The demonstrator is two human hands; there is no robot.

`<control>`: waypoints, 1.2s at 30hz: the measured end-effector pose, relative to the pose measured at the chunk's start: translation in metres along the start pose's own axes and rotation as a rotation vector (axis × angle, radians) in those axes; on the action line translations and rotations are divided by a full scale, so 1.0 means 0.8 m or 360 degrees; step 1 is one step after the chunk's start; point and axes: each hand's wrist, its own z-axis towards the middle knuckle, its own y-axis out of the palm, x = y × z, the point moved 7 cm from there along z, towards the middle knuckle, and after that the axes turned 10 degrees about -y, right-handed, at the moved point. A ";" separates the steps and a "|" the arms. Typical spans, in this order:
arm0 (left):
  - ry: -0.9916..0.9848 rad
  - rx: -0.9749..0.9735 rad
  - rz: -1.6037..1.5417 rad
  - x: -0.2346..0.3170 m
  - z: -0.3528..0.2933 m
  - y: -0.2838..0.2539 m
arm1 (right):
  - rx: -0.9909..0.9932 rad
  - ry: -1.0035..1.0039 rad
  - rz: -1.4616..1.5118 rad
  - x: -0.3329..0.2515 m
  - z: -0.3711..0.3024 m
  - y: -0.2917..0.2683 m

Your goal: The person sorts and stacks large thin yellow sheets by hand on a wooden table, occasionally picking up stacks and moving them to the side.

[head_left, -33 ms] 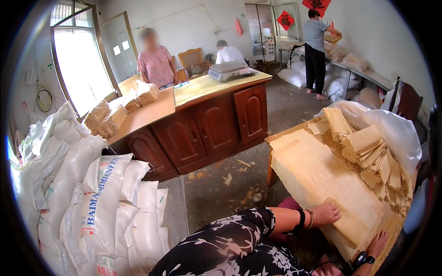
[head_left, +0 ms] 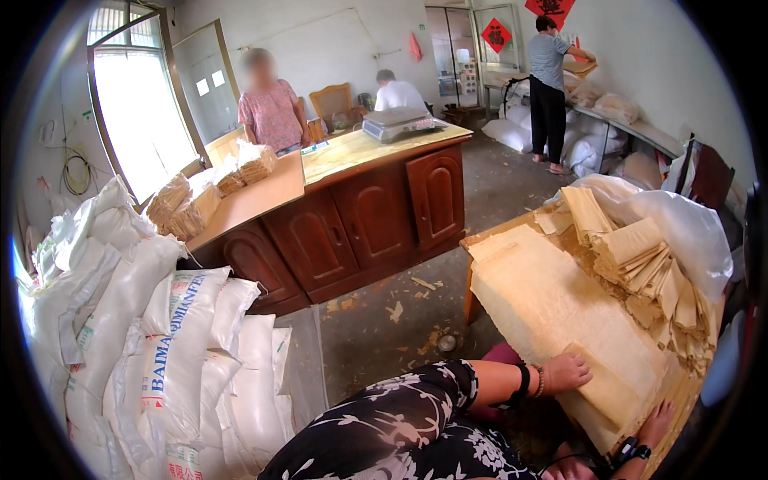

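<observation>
Some tan sheeting (head_left: 552,292) under left hand (head_left: 565,373)

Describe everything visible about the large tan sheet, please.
The large tan sheet looks thin and paper-like, with mottled colour and uneven edges. It lies mostly flat on the wooden table, beside folded tan pieces, apparently layered near the left grip, which rests on it. The right grip is by its near edge; contact is unclear.
</observation>
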 end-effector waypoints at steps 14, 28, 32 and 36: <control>-0.0066 -0.0260 -0.0051 -0.001 -0.006 0.017 | -0.0081 0.0065 0.0005 -0.017 -0.006 -0.020; -0.0085 -0.0301 -0.0020 -0.003 -0.008 0.017 | -0.0063 0.0041 -0.0020 -0.022 -0.005 -0.021; -0.0051 0.0017 -0.0006 -0.003 -0.010 0.003 | -0.0064 0.0026 -0.0038 -0.016 -0.003 -0.009; -0.0053 0.0034 -0.0029 -0.001 -0.011 -0.005 | -0.0043 0.0001 -0.0009 -0.015 -0.004 -0.008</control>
